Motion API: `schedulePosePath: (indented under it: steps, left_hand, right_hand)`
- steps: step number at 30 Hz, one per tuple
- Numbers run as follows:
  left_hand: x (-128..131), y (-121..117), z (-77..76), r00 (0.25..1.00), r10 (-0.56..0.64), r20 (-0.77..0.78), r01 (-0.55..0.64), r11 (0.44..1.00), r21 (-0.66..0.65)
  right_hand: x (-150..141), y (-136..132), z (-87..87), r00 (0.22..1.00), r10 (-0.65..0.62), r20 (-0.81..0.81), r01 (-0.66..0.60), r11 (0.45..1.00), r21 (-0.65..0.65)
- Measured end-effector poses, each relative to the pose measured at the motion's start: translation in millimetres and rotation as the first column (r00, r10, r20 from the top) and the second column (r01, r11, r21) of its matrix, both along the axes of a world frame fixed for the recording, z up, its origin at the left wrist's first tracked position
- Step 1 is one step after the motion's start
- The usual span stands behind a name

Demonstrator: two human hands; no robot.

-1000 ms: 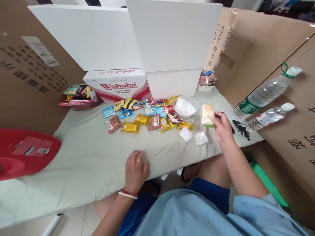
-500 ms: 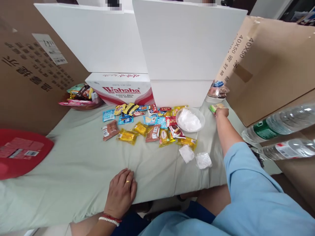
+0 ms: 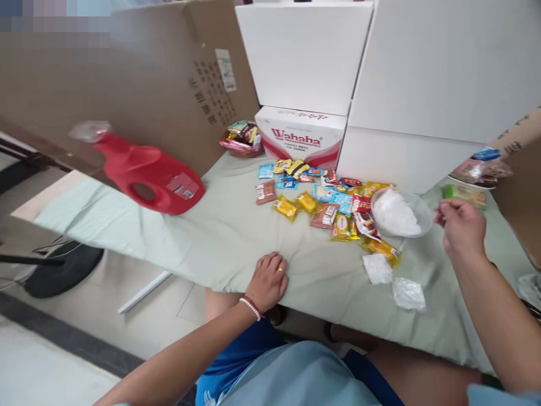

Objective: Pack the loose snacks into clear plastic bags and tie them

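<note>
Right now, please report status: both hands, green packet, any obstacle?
Left hand on cloth. Right hand curled near green packet. Packet on cloth. Possible obstacle: plastic bowl, left of right hand.

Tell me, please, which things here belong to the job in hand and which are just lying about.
Likely part of the job:
green packet, nearest the right hand
plastic bowl, also near it
loose wrapped snacks

Apparently just lying about:
red jug
red-and-white box
pale tube on the floor

right hand (image 3: 462,230) near clear bowl (image 3: 424,215)
</note>
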State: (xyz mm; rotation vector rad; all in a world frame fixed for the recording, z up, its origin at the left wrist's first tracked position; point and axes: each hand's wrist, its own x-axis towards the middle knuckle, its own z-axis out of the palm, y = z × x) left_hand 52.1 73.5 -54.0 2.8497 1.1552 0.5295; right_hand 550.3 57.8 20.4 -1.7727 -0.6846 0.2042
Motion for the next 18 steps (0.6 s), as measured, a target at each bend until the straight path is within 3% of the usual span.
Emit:
schedulePosePath:
  steps: [1, 2, 3, 4, 5, 6, 8, 10, 15, 18]
  left_hand:
    - [0, -1, -0.4, 1.000, 0.000, 0.010, 0.000, 1.000, -0.015]
    - [-1, -3, -0.7, 1.000, 0.003, 0.028, -0.002, 0.999, -0.037]
    - [-1, -4, -0.8, 0.998, 0.010, 0.056, -0.006, 0.998, -0.068]
    - [-2, -4, -0.7, 0.995, 0.026, 0.095, -0.016, 0.994, -0.111]
    - [-3, -1, -0.2, 0.988, 0.051, 0.142, -0.027, 0.986, -0.166]
    - [-4, 5, 0.8, 0.977, 0.086, 0.194, -0.041, 0.973, -0.225]
    - [-8, 28, 4.5, 0.949, 0.180, 0.257, -0.092, 0.942, -0.322]
    - [-15, 70, 10.4, 0.930, 0.286, 0.229, -0.197, 0.917, -0.346]
    - [-26, 224, 31.7, 0.882, 0.460, 0.103, -0.424, 0.870, -0.250]
    - [-18, 318, 46.0, 0.871, 0.482, 0.092, -0.456, 0.864, -0.213]
  right_hand:
    - [-31, -18, -2.8, 0.991, 0.119, 0.063, -0.115, 0.992, -0.057]
    - [-62, -38, -7.3, 0.943, 0.303, 0.141, -0.275, 0.943, -0.189]
    - [-91, -58, -13.7, 0.850, 0.485, 0.207, -0.420, 0.860, -0.291]
    - [-118, -79, -21.7, 0.693, 0.676, 0.253, -0.579, 0.730, -0.363]
    - [-142, -97, -30.9, 0.537, 0.773, 0.339, -0.655, 0.635, -0.410]
    - [-161, -114, -41.0, 0.427, 0.804, 0.414, -0.655, 0.591, -0.472]
    - [-185, -138, -61.1, 0.305, 0.785, 0.539, -0.595, 0.599, -0.536]
    - [-195, -150, -77.7, 0.220, 0.746, 0.628, -0.550, 0.627, -0.551]
    - [-194, -151, -98.5, 0.162, 0.665, 0.729, -0.521, 0.685, -0.510]
    - [-192, -148, -103.5, 0.165, 0.635, 0.755, -0.519, 0.706, -0.481]
